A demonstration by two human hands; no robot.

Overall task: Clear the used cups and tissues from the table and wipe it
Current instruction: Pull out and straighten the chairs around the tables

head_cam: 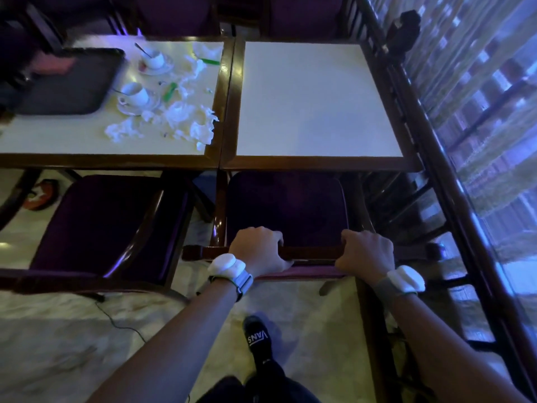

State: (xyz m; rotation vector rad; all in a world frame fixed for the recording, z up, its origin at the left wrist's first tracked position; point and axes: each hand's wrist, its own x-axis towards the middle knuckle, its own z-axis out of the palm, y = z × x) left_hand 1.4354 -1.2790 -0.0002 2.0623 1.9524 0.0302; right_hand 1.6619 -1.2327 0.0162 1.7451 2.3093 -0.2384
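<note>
A person's left hand and right hand each grip a chair's top rail, wrapped over it. The used cups and crumpled tissues lie well forward and leftward on the counter, nearer the left hand, beside a dark tray.

A far cup and a near cup, both white, stand on saucers on the left table. Crumpled white tissues lie scattered beside them.
</note>
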